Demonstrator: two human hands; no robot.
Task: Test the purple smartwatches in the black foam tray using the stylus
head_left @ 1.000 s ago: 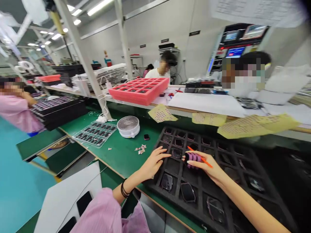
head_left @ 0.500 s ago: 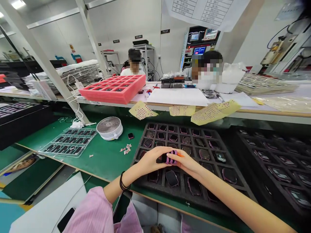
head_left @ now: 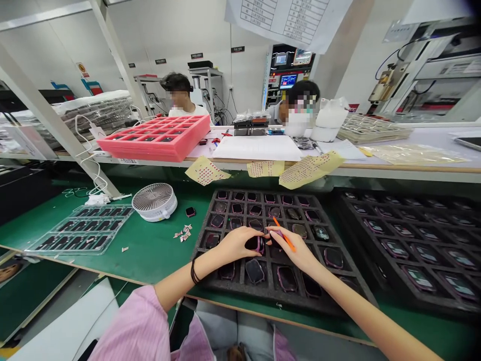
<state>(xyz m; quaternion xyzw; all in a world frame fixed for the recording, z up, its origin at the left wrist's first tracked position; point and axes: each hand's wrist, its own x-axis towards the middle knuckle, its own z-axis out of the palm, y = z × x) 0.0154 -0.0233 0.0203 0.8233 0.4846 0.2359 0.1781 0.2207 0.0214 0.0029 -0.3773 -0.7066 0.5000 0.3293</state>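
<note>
Tray, black foam, rectangular, gridded [head_left: 269, 282]: the landmark; many compartments hold dark, rounded-square, purple-rimmed watch-like pieces.

Left hand [head_left: 240, 243]: above the tray's middle, thumb and fingers curved around a dark, purple-rimmed watch-like case [head_left: 260, 244].

Right hand [head_left: 295, 250]: above the tray, beside the left hand, closed on a slim orange pen-like tool [head_left: 284, 234]; a dark, purple-edged item also shows at its fingers, partly hidden. Whether its fingertips touch the left hand's case, cannot tell.

Left of the tray: one loose purple-rimmed dark case [head_left: 190, 212]; small whitish scraps [head_left: 184, 233]; a round white plastic fan [head_left: 155, 202]; and, farther off, a clear plastic tray [head_left: 116, 229] bearing black pieces in rows. All on a green tabletop [head_left: 150, 260].

Right of the tray: a second black compartment tray [head_left: 359, 246], similarly filled.

Beyond the tray, on a raised shelf: a pink foam compartment tray [head_left: 143, 151].
</note>
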